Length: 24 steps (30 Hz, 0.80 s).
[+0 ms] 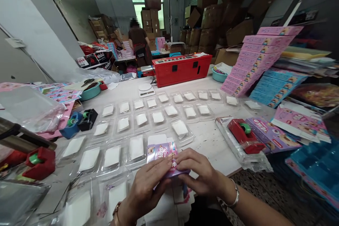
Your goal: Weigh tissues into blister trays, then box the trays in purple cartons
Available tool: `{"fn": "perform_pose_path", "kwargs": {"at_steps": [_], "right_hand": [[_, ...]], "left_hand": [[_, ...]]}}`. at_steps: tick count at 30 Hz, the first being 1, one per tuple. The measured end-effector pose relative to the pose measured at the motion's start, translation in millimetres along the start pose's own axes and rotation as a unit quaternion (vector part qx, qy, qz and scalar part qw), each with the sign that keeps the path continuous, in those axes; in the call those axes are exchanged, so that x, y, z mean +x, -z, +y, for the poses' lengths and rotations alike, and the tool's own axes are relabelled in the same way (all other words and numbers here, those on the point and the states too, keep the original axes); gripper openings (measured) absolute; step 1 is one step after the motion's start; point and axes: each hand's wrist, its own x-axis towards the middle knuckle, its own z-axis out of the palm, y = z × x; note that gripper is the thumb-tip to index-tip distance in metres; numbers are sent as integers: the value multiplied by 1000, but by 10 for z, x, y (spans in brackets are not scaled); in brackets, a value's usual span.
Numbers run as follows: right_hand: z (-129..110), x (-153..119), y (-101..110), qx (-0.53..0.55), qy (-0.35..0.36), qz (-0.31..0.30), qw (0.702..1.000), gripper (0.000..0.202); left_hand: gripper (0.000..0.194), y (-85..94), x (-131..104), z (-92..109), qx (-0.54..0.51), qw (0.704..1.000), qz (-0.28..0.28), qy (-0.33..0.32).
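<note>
A purple printed carton (162,150) with a white flap at its far end lies between my hands near the table's front edge. My left hand (149,183) rests its fingers on the carton's left side. From the right, my right hand (197,169) grips the same carton, its fingers over the top and thumb lower down. Beneath it are more flat white and printed cartons (169,203), partly hidden by my hands. Around them stand rows of clear plastic trays, each with a white packet (112,157) in it; one packet (180,129) lies just beyond the carton.
A red machine (182,70) and white scale (146,90) stand at the back. Tape dispensers (246,136) sit right and left. Stacked pink boxes (259,56) and blue boxes (275,86) rise at right. A person (139,40) stands far behind, near cardboard boxes.
</note>
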Motion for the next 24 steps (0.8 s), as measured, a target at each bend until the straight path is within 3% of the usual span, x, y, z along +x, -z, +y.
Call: {"fn": "perform_pose_path", "kwargs": {"at_steps": [4, 7, 10, 13, 17, 19, 22, 24], "right_hand": [[-36, 21, -63, 45, -50, 50, 996, 14], [-3, -45, -123, 30, -11, 71, 997, 17], [46, -101, -159, -19, 43, 72, 996, 29], [89, -139, -207, -54, 68, 74, 993, 41], [139, -198, -351, -56, 60, 120, 989, 30], [150, -206, -431, -64, 62, 148, 985, 28], [131, -206, -461, -79, 55, 148, 984, 24], [125, -276, -357, -87, 35, 129, 987, 30]], "left_hand": [[37, -56, 30, -6, -21, 998, 53, -4], [25, -91, 3, -53, -23, 997, 66, -42], [28, -133, -60, -103, -8, 995, 73, -66], [26, -195, -104, -105, -2, 994, 99, -46], [12, -320, -95, -31, -7, 985, 174, -1], [14, -362, -77, -1, 2, 979, 203, 0], [18, -327, -72, -4, 28, 982, 188, -14], [21, -248, -109, -67, 58, 986, 154, -30]]}}
